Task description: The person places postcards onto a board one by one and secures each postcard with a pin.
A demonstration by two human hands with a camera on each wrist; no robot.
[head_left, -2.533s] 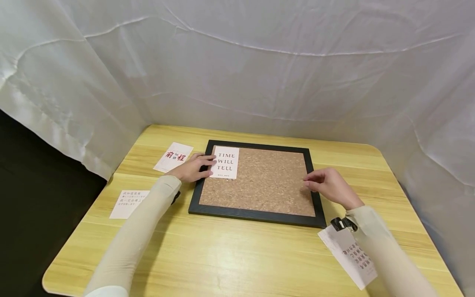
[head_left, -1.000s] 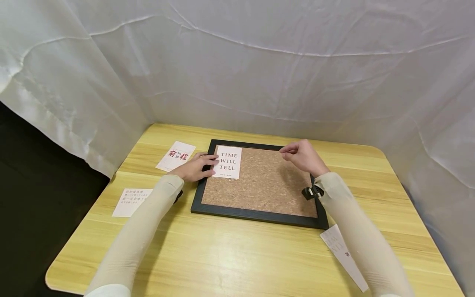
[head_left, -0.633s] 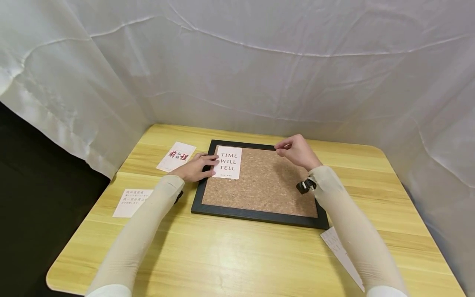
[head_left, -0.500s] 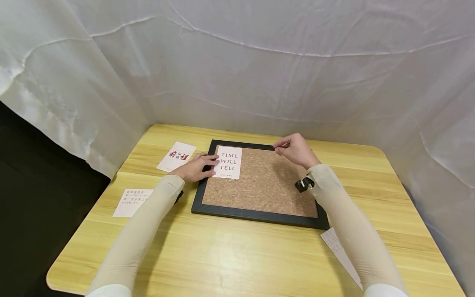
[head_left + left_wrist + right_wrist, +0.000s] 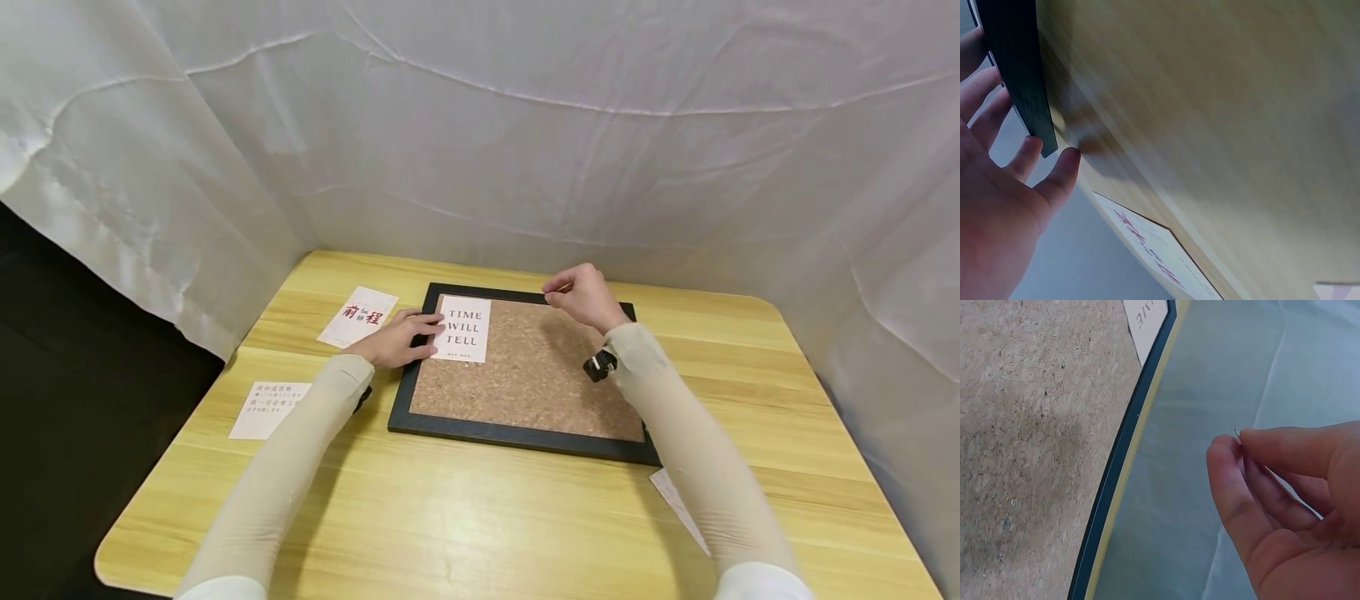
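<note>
One metal tip (image 5: 1237,432) pokes from the pinching right hand (image 5: 587,298), right of the white card (image 5: 467,330); the nearer left hand (image 5: 392,341), fingers spread, touches the card's long left edge.

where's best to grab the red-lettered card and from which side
Probably by its left long edge, coming in from the left: the card lies flat on the table, leaving only thin edges to pinch, and the left hand crowds its right side.
</note>
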